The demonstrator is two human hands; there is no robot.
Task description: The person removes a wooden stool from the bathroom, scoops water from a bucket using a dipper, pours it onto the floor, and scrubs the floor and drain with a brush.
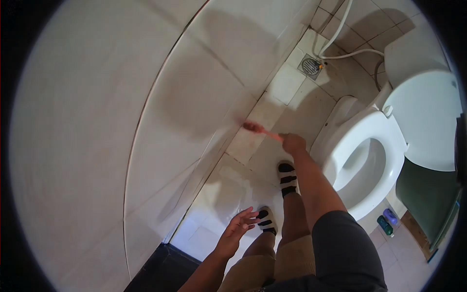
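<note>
My right hand is closed around the pink-red handle of a scrub brush. The brush head, smeared by motion, is at the foot of the tiled wall, where it meets the floor; whether its bristles touch the tiles I cannot tell. Lower down, my left hand hangs in the air above the floor near my left foot, holding nothing, with its fingers apart.
A white toilet with its lid raised stands close on the right. A floor drain and a white hose are at the far end. Two small bottles, one green and one purple, lie beside a dark green bin-like object.
</note>
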